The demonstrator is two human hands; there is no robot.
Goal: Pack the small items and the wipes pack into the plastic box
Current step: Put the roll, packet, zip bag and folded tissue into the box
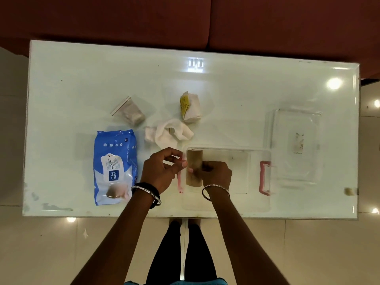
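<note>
A clear plastic box [255, 182] with pink handles sits at the table's near edge. Inside its left end lies a brown flat packet [194, 161]. My right hand [217, 174] is in the box, fingers closed on that packet. My left hand [160, 168] hovers at the box's left rim, its fingertips pinching the packet's edge. A blue wipes pack [114, 167] lies flat to the left of my left hand. Behind the box are crumpled white cloth [168, 132], a zip bag of brownish contents [130, 112], and a white wrapped bundle with a yellow label [190, 106].
The box's clear lid [296, 147] lies to the right of the box. The white glass table [82, 79] reflects ceiling lights. A red sofa [185, 19] runs along the far side. My legs stand at the near edge on a tiled floor.
</note>
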